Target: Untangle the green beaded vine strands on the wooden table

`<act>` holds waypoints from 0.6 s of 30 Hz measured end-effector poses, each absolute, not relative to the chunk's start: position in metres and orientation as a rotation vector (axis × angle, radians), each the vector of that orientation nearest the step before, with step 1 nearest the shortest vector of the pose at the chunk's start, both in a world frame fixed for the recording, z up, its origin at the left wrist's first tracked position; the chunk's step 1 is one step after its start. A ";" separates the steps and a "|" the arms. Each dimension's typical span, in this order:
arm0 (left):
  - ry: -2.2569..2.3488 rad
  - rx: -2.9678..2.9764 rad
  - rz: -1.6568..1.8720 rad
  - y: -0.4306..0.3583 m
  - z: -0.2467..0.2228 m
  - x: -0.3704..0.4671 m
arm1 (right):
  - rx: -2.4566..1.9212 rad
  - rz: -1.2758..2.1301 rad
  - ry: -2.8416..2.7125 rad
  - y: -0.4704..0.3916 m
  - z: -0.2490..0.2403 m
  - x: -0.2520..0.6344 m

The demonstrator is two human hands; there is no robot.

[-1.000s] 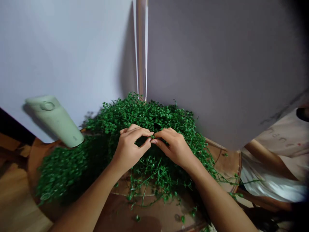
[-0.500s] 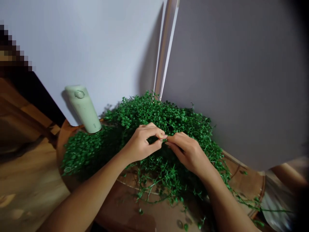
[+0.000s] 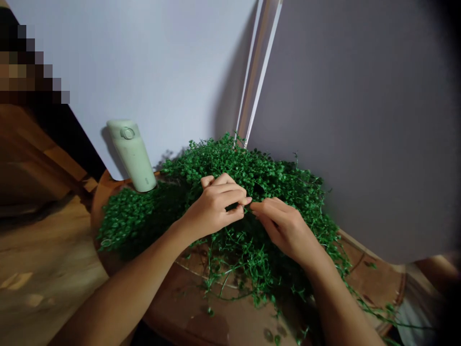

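A large heap of leafy green sprigs [image 3: 248, 166] lies on the round brown table [image 3: 183, 300]. My left hand [image 3: 218, 204] is over its middle, thumb and fingers pinched together. My right hand [image 3: 283, 221] is close on the right, its thumb and forefinger also pinched. The fingertips of both hands nearly meet around a tiny bit of green sprig, mostly hidden by the fingers. Loose thin stems hang below the hands toward the table's front. To the left is a smaller, denser pile of green leaves [image 3: 124, 216].
A pale green bottle [image 3: 134, 158] stands tilted in view behind the small pile. Behind the table rise a white panel [image 3: 151, 62] and a grey panel [image 3: 353, 125]. At the right edge, part of a person [image 3: 437, 269] shows. Wooden floor [image 3: 43, 269] lies left.
The view has shifted slightly, so the bottle and panels sit farther right. My left hand has turned and its fingers have curled more closed. The right hand keeps its pinch.
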State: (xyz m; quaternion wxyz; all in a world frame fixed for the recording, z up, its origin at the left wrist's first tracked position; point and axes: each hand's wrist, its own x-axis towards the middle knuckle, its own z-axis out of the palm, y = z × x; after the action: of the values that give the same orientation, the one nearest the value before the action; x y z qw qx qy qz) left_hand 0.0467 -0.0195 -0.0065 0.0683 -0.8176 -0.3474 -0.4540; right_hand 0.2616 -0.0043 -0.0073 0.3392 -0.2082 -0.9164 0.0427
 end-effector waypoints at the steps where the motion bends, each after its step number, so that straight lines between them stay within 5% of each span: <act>1: -1.055 -2.446 -1.368 -0.018 -0.007 0.045 | -0.533 0.096 -2.387 -0.005 -0.007 0.262; 9: -1.224 -1.855 -1.919 0.008 0.001 -0.004 | -0.364 0.080 -2.345 -0.009 -0.016 0.248; 18: -1.036 -2.268 -1.456 -0.020 0.001 0.036 | -0.798 0.464 -1.768 -0.002 -0.013 0.256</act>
State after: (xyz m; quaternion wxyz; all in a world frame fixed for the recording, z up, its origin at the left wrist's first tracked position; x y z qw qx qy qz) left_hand 0.0364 -0.0202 0.0013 0.1268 -0.7792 -0.3559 -0.5002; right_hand 0.2563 -0.0023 -0.0131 0.5427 -0.3359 -0.7447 0.1953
